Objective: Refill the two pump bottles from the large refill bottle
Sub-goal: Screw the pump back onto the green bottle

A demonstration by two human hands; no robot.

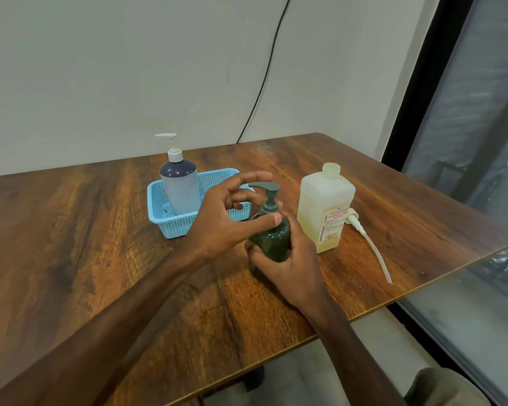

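A dark green pump bottle [272, 240] stands upright on the wooden table [100, 230], its grey-green pump head in place. My right hand [291, 265] is wrapped around its body from the near side. My left hand [226, 218] hovers at the pump collar with fingers spread, the thumb touching the bottle's shoulder. The large pale-yellow refill bottle [324, 209] stands just to the right with its neck uncapped. Its white pump with a long tube [370, 244] lies on the table beside it. A grey pump bottle [179, 183] with a white pump stands in a blue basket [170, 227].
The table's right edge runs close to a dark-framed window [467, 142]. A black cable [264, 80] hangs down the wall behind the table. The blue basket sits just left of my hands.
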